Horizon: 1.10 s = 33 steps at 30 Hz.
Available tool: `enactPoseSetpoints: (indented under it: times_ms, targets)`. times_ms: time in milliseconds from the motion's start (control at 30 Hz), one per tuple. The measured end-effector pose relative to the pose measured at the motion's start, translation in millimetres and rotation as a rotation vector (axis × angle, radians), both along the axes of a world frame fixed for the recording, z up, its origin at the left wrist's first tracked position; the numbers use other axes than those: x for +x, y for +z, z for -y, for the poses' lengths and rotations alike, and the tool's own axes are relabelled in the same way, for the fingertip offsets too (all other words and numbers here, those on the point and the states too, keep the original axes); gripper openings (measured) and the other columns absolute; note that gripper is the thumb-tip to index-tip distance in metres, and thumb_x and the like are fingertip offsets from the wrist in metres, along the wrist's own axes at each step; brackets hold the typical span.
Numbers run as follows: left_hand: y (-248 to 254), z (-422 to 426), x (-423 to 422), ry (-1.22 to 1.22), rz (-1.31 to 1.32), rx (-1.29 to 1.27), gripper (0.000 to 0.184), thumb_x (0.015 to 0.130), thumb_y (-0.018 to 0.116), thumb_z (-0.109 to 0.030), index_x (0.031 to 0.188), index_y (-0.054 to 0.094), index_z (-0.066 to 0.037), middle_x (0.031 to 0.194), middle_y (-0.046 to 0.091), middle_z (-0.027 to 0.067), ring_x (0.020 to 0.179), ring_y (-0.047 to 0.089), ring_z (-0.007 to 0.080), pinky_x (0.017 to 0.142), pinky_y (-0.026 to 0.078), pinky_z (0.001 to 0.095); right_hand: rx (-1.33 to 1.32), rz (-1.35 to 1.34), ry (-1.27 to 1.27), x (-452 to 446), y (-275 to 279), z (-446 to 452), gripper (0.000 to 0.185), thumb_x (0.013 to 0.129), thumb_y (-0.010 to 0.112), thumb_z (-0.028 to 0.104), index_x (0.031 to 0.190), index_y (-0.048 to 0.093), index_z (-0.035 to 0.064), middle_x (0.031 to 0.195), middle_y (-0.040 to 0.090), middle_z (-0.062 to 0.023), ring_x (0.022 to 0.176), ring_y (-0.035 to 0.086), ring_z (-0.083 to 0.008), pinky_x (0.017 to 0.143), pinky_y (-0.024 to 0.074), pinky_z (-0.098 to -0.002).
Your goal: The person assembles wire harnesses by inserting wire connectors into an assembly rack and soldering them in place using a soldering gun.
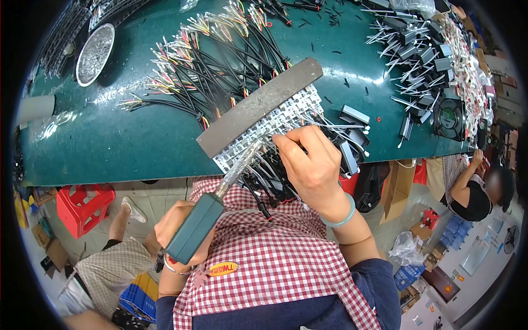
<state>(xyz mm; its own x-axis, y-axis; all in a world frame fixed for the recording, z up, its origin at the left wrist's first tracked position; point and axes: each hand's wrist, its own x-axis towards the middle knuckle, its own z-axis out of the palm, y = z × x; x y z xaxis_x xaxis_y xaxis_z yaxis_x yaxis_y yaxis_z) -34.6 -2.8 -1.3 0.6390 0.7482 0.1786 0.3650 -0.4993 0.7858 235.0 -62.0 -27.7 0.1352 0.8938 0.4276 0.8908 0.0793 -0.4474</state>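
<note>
My left hand (181,228) is wrapped round the green handle of a soldering tool (195,228), whose foil-wrapped shaft (242,165) points up and right to a row of small white parts (286,116). Beside its tip, my right hand (311,165) is closed in a pinch at the row's near edge; what lies between the fingertips is too small to name. A long grey metal bar (261,107) rests across the row. Black cables (220,74) with bared coloured wire ends fan out beyond the bar. Grey wires and black housings (347,157) lie right of my right hand.
A round metal dish (95,55) stands at the back left of the green table (110,148). More black housings with wires (412,55) and a small fan (449,117) lie at the right. Other people are near both sides; a red stool (85,209) stands below left.
</note>
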Motion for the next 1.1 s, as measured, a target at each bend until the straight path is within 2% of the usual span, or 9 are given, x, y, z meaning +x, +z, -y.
enactPoseSetpoints:
  times_ms: [67, 167, 267, 367, 600, 967, 1100]
  targets:
    - [5.0, -0.7, -1.1, -0.018, -0.041, 0.042, 0.026, 0.07, 0.078, -0.005, 0.093, 0.071, 0.006, 0.081, 0.067, 0.0164, 0.06, 0.063, 0.026, 0.055, 0.048, 0.0337, 0.001, 0.003, 0.002, 0.5, 0.1, -0.2, 0.023, 0.072, 0.066, 0.002, 0.095, 0.068, 0.0017, 0.083, 0.058, -0.0065, 0.072, 0.059, -0.0233, 0.059, 0.0485, -0.0348]
    - [5.6, -0.2, 3.5, 0.011, -0.007, 0.028, 0.021, 0.064, 0.074, 0.0, 0.083, 0.071, 0.007, 0.082, 0.07, 0.0173, 0.069, 0.072, 0.0287, 0.061, 0.057, 0.0323, 0.005, 0.003, -0.003, -0.1, 0.0, -0.9, 0.022, 0.072, 0.066, 0.002, 0.095, 0.067, 0.0018, 0.083, 0.058, -0.0063, 0.072, 0.06, -0.0232, 0.059, 0.0485, -0.0348]
    - [5.4, 1.2, 4.1, 0.028, -0.032, 0.007, 0.022, 0.064, 0.074, 0.0, 0.084, 0.071, 0.007, 0.085, 0.071, 0.0178, 0.072, 0.072, 0.0295, 0.063, 0.058, 0.0326, 0.003, 0.004, -0.006, 0.0, 0.4, -0.8, 0.022, 0.073, 0.066, 0.002, 0.094, 0.067, 0.002, 0.083, 0.058, -0.0063, 0.073, 0.06, -0.0233, 0.059, 0.0487, -0.0346]
    - [3.1, 3.8, 0.3, 0.053, -0.041, -0.051, 0.028, 0.07, 0.079, -0.006, 0.094, 0.071, 0.006, 0.084, 0.068, 0.018, 0.062, 0.065, 0.0274, 0.056, 0.049, 0.0346, 0.021, 0.001, -0.001, 0.7, -1.5, -1.4, 0.022, 0.073, 0.067, 0.001, 0.094, 0.067, 0.0021, 0.083, 0.058, -0.0065, 0.072, 0.06, -0.0239, 0.06, 0.0488, -0.0348]
    - [4.1, 3.0, 3.0, 0.032, -0.053, 0.0, 0.027, 0.072, 0.079, -0.007, 0.094, 0.072, 0.005, 0.085, 0.069, 0.0188, 0.062, 0.066, 0.0289, 0.056, 0.05, 0.0351, 0.102, -0.109, -0.045, -1.3, -2.4, -5.7, 0.018, 0.075, 0.072, -0.004, 0.092, 0.066, 0.0005, 0.082, 0.059, -0.0082, 0.071, 0.06, -0.0255, 0.06, 0.0485, -0.0363]
    - [0.9, 2.5, 4.2, 0.021, -0.017, -0.081, 0.026, 0.072, 0.078, -0.004, 0.095, 0.072, 0.005, 0.09, 0.07, 0.0195, 0.073, 0.071, 0.0311, 0.066, 0.055, 0.0363, 0.055, -0.075, -0.056, -2.8, -4.0, -4.5, 0.016, 0.077, 0.072, -0.004, 0.091, 0.066, -0.0009, 0.082, 0.058, -0.0092, 0.071, 0.06, -0.0257, 0.06, 0.0487, -0.0365]
    - [-0.4, -0.2, 8.5, -0.027, 0.009, -0.037, 0.025, 0.072, 0.078, -0.001, 0.095, 0.072, 0.006, 0.089, 0.07, 0.0191, 0.072, 0.07, 0.0306, 0.063, 0.054, 0.0357, 0.046, -0.075, -0.055, -2.8, -2.7, -4.3, 0.016, 0.077, 0.072, -0.004, 0.091, 0.066, -0.001, 0.082, 0.058, -0.0092, 0.071, 0.06, -0.0257, 0.061, 0.0489, -0.0363]
